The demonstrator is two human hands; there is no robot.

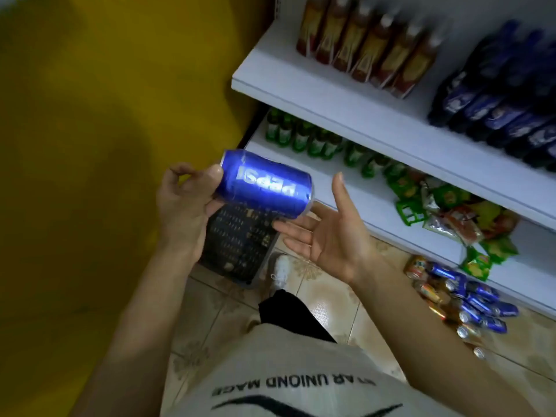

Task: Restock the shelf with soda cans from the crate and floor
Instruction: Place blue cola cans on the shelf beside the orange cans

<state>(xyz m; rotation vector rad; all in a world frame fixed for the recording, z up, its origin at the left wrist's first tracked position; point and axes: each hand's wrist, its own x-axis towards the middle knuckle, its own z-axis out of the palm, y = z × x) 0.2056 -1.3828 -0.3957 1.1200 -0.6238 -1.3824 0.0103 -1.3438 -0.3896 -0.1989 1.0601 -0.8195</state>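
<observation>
Over the crate, in mid-air: blue soda can (264,185) lying on its side, lettering upside down to the camera, one end toward each hand.
Left hand (183,206): clamped on the can's upper-left end, thumb laid over the edge, the other fingers curled below and behind.
Right hand (328,239): spread flat, palm up, fingers straight, just under the can's lower-right end; whether a fingertip touches the can cannot be told.
Crate (240,245): dark, perforated, on the tiled floor (325,299) directly beneath the can.
Loose cans (463,299): blue and orange, heaped on the floor at the foot of the shelving, well apart from both hands.
Lower shelf (346,188): green bottles (304,139) in a row at the back, snack packets (451,212) to the right; the bare white strip near the can is the likely place for it.
Upper shelf (331,94): brown bottles (370,46) and dark blue bottles (496,109).
Handling (judged): thin-walled metal cylinder, stiff if full yet dented by a hard squeeze or a drop; glossy wall, likely slippery when held by one end alone.
Where to hold (judged): round the middle of the wall, thumb opposite fingers — steadier than the end grip, and it leaves the base free to set down upright.
Stage (judged): one can on its way to the shelf — the floor heap not yet stocked.
</observation>
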